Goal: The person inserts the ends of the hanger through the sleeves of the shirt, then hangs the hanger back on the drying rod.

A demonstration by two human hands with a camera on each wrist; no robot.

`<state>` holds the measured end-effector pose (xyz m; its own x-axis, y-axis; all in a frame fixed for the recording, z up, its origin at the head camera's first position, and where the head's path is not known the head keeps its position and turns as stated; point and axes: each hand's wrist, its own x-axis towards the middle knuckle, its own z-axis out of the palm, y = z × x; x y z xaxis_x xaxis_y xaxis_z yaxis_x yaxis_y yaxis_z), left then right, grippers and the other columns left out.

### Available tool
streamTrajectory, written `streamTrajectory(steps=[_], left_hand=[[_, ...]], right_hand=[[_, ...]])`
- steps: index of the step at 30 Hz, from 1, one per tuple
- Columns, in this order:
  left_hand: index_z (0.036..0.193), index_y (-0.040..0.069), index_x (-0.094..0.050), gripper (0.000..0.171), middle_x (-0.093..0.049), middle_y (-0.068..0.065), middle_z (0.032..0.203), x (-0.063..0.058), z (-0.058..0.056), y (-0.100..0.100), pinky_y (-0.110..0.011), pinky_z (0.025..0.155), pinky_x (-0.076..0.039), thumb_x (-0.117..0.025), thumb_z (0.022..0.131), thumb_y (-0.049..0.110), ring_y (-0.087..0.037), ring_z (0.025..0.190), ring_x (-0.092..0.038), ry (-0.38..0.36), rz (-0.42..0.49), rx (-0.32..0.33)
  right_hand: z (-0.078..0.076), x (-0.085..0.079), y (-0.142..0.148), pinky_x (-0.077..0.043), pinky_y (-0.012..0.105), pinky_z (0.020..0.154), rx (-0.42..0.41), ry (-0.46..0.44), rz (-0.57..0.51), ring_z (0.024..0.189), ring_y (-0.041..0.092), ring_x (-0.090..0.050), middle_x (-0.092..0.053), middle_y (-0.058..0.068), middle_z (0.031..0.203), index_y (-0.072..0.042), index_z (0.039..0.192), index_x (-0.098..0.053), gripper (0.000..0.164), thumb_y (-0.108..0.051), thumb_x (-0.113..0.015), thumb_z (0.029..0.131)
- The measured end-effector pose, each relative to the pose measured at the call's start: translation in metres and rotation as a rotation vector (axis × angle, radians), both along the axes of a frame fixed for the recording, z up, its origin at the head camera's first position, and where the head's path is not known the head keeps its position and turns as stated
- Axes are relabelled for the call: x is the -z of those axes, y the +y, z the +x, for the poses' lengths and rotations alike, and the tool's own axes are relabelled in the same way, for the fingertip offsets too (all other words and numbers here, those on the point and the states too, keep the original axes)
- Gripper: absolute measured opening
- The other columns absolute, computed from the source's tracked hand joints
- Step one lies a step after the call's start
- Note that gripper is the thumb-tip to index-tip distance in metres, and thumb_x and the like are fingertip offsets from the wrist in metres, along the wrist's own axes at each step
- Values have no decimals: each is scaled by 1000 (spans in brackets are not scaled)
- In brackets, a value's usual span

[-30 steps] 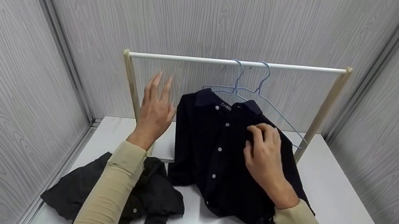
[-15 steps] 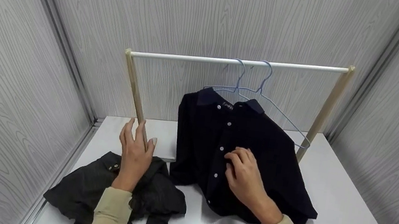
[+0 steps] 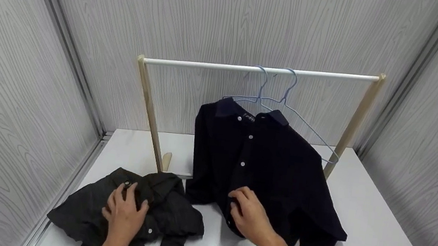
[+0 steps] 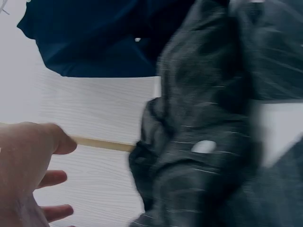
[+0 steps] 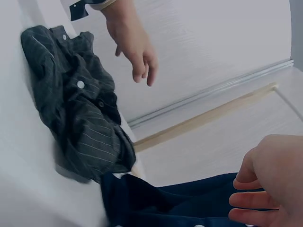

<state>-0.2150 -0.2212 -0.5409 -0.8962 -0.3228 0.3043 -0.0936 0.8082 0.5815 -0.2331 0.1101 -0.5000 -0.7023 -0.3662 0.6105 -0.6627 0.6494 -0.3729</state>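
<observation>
A navy button-front shirt hangs from a blue wire hanger on the rack. My right hand is in front of its lower part, fingers loosely bent and holding nothing. To the left, a crumpled dark grey pinstriped shirt with white buttons lies on the white table. My left hand overlaps this shirt in the head view, but the right wrist view shows a gap between the hand and the shirt. The left fingers are spread, with nothing between them.
The rack has a white rail and wooden legs. A second blue hanger hangs on the rail, partly behind the navy shirt. Grey wood-grain panels enclose the white table at the back and sides.
My left hand has come down from beside the rack to over the grey shirt. My right hand has moved down and left across the front of the navy shirt.
</observation>
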Motion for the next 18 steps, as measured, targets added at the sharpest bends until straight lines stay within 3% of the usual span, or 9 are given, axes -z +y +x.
streamTrajectory(steps=[5,8,12,15,18], left_hand=[[149,10,-37,69,-19,-28,154,16,9,-1,-84,96,-12,-66,92,35,-53,141,-14,-244,73,36],[151,11,-34,77,-17,-29,155,26,10,1,-85,94,-14,-68,90,41,-54,141,-14,-337,88,47],[152,12,-34,86,-20,-30,154,39,10,6,-86,93,-18,-74,85,48,-56,139,-18,-389,65,60],[150,11,-38,89,-29,-29,149,47,10,11,-84,90,-24,-77,81,50,-57,136,-25,-391,11,68],[144,8,-44,85,-39,-28,141,52,12,14,-81,86,-31,-80,79,49,-57,128,-34,-375,-63,49]], right_hand=[[6,32,-22,-55,35,87,-34,-47,-2,99,20,-63,-62,3,104,-6,104,-66,19,1,-68,87],[13,53,-36,-54,33,83,-53,-41,33,95,18,-62,-62,3,104,-5,104,-66,22,1,-69,83],[25,73,-55,-54,41,89,-45,-6,152,104,23,-63,-64,5,110,-4,109,-65,31,-3,-72,79],[34,81,-69,-51,52,95,-9,16,282,115,28,-61,-65,8,119,-4,118,-64,41,-9,-73,78],[40,89,-83,-48,53,101,-16,4,397,125,30,-57,-61,10,132,-4,129,-58,52,-15,-73,80]])
